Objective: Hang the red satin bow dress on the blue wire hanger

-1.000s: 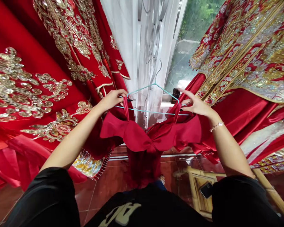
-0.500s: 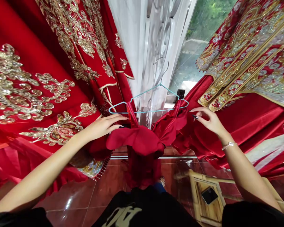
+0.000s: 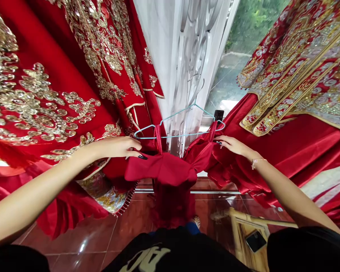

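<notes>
Neither hand shows a clear pinch. The left hand [image 3: 116, 148] lies curved, its black-nailed fingertips [image 3: 138, 155] at the top edge of the bodice, and I cannot tell whether they are gripping the satin. The right hand [image 3: 234, 146] reaches in from the other side, fingers nearly flat, its fingertips [image 3: 218, 140] at the satin just beside the strap, and its grip is just as hard to tell. A thin bracelet [image 3: 255, 163] circles the right wrist.

Between the 2 hands hangs a red satin dress [image 3: 161, 170] by its 2 narrow straps [image 3: 158, 139] from a light blue wire hanger [image 3: 179, 130], which sits nearly level. The hanger's hook [image 3: 200, 88] rises against a sheer white patterned curtain [image 3: 170, 60].

A black phone [image 3: 218, 115] stands at the window's lower edge. Large red gowns with gold sequin embroidery hang on both sides, the left one [image 3: 56, 90] and the right one [image 3: 297, 71]. Below lie dark red floor tiles [image 3: 82, 234] and a bamboo stool [image 3: 243, 230] with a second phone [image 3: 255, 241] on it.
</notes>
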Available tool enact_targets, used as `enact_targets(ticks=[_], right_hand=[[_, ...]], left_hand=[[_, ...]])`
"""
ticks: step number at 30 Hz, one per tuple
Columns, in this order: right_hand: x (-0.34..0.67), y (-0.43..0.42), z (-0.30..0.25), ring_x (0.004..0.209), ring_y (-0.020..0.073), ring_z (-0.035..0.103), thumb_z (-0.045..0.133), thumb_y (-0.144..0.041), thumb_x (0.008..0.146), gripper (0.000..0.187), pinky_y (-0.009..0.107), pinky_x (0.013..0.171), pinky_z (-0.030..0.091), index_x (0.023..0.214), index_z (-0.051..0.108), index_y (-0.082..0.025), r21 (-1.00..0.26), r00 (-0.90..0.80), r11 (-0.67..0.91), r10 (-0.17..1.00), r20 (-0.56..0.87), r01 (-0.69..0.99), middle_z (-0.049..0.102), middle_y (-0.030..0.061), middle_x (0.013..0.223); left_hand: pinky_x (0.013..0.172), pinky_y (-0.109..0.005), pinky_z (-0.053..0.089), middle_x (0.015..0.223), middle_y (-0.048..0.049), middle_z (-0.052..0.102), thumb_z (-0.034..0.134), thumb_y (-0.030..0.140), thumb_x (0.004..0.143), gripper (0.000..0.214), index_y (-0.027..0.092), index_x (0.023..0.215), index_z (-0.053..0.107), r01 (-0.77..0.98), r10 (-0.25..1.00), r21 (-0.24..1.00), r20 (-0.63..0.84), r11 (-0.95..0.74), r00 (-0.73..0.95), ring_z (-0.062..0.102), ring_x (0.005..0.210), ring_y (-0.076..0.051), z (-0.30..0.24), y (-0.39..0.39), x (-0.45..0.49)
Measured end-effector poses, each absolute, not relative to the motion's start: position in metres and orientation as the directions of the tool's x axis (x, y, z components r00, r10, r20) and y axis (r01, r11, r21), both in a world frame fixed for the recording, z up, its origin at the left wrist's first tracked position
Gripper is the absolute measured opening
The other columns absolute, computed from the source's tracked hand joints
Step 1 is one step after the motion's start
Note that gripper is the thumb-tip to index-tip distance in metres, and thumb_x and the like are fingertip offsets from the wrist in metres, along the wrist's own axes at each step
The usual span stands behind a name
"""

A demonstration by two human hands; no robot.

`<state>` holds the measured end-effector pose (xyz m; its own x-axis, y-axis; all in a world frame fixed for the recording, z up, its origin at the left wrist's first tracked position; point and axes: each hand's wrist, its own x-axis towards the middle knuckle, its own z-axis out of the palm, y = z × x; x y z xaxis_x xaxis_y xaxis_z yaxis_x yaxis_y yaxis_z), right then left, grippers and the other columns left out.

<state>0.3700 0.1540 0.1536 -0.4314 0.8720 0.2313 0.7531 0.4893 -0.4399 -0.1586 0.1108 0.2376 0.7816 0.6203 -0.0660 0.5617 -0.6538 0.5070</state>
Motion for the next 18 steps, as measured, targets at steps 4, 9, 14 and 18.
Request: enact_targets(ticks=[4, 9, 14, 18], right_hand=[[0.406, 0.160, 0.170, 0.066, 0.0251, 0.066, 0.042, -0.057, 0.094, 0.042, 0.045, 0.080, 0.055, 0.089, 0.067, -0.023, -0.393, -0.290, 0.353, 0.933, 0.211, 0.849, 0.069, 0.0065, 0.070], [0.414, 0.171, 0.206, 0.067, 0.0213, 0.063, 0.049, -0.053, 0.094, 0.039, 0.039, 0.077, 0.053, 0.116, 0.063, -0.024, -0.357, -0.219, 0.434, 0.834, 0.506, 0.827, 0.070, 0.0051, 0.078], [0.376, 0.161, 0.241, 0.089, 0.0254, 0.071, 0.044, -0.045, 0.095, 0.038, 0.040, 0.086, 0.054, 0.113, 0.070, -0.024, -0.114, -0.403, 0.498, 0.797, 0.450, 0.859, 0.077, 0.0080, 0.100], [0.357, 0.147, 0.260, 0.097, 0.0255, 0.072, 0.040, -0.045, 0.096, 0.044, 0.037, 0.084, 0.054, 0.118, 0.072, -0.023, 0.021, -0.497, 0.536, 0.766, 0.407, 0.844, 0.077, 0.0079, 0.111]], left_hand=[[0.058, -0.029, 0.039, 0.061, -0.0010, 0.062, 0.069, 0.048, 0.083, 0.033, 0.025, 0.060, 0.062, 0.615, 0.690, 0.452, 0.000, -0.646, 0.724, 0.053, 0.052, -0.016, 0.250, 0.125, -0.167], [0.067, -0.029, 0.043, 0.060, -0.0003, 0.061, 0.073, 0.050, 0.079, 0.034, 0.021, 0.062, 0.066, 0.636, 0.695, 0.346, 0.069, -0.690, 0.716, 0.054, 0.054, -0.014, 0.273, 0.176, -0.168], [0.075, -0.029, 0.044, 0.062, -0.0013, 0.059, 0.066, 0.053, 0.085, 0.041, 0.018, 0.064, 0.067, 0.638, 0.651, 0.149, 0.050, -0.755, 0.758, 0.060, 0.065, -0.016, 0.305, 0.202, -0.149], [0.072, -0.030, 0.041, 0.071, -0.0049, 0.068, 0.055, 0.053, 0.094, 0.043, 0.019, 0.073, 0.070, 0.577, 0.584, -0.102, -0.054, -0.810, 0.810, 0.059, 0.071, -0.017, 0.331, 0.195, -0.127]])
